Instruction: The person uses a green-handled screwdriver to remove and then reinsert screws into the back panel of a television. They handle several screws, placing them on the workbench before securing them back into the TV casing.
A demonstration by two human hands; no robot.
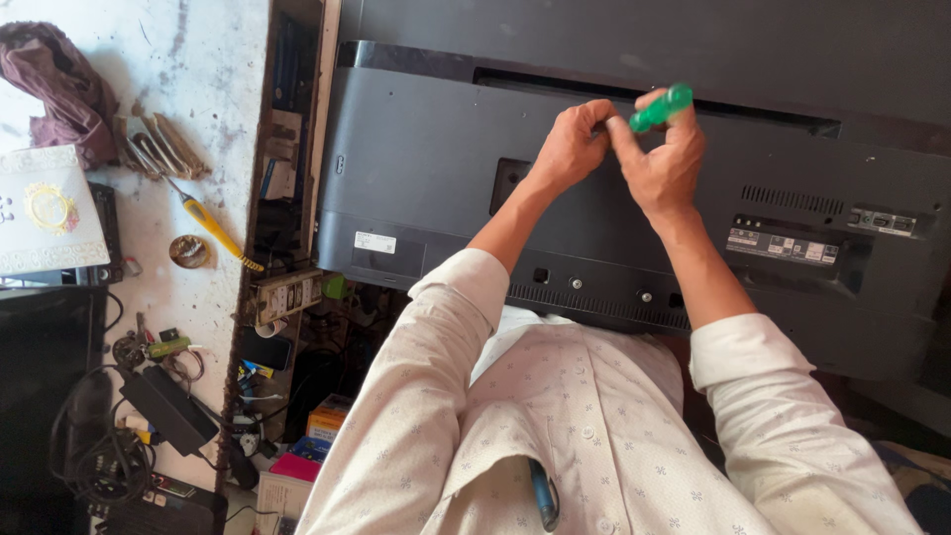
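Observation:
A large flat television [426, 168] lies with its dark grey back panel facing me. My right hand [666, 159] grips a screwdriver with a translucent green handle [661, 107], held over the upper middle of the panel. My left hand [570, 147] is pinched together right beside it, fingertips touching the right hand near the screwdriver's shaft. The tip of the tool is hidden behind my fingers. My sleeves are pale and patterned.
A worn white bench at left carries a yellow-handled screwdriver [213, 226], a small round tin [188, 251], a purple cloth [61, 84], a white ornate box [45, 208], black power adapters and cables [149, 406]. A power strip [287, 294] sits in the gap.

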